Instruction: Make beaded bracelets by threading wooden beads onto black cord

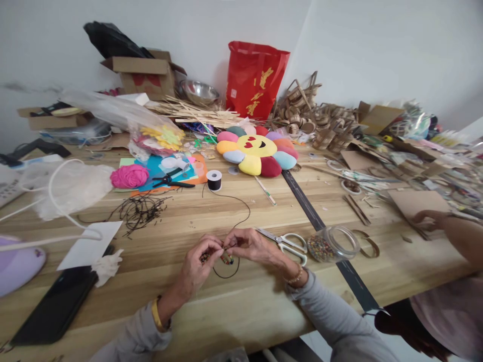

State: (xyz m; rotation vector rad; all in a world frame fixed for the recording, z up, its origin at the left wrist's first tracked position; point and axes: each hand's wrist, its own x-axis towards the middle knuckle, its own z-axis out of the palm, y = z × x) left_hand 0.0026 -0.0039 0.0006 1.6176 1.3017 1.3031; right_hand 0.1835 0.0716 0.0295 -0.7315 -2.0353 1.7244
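Observation:
Near the table's front, my left hand (202, 261) pinches a small loop of colourful beads on black cord, a beaded bracelet (227, 259). Close against it, my right hand (251, 246) has its fingers pressed together on the black cord (237, 269) at the same spot. The fingertips hide the exact join. A tail of the cord curves below both hands, and another line of it runs up toward a white spool (214, 180) wound with black cord. Right of my right hand lie white-handled scissors (290, 246), touching or almost touching a tipped clear jar (330, 245) of mixed beads.
A tangle of black cord pieces (141, 211), a black phone-like slab (55, 301) and pliers (171, 182) lie left. A flower cushion (256, 149) and red bag (254, 78) stand behind. At right, another person's hand (430, 218) is by a cardboard piece (418, 203).

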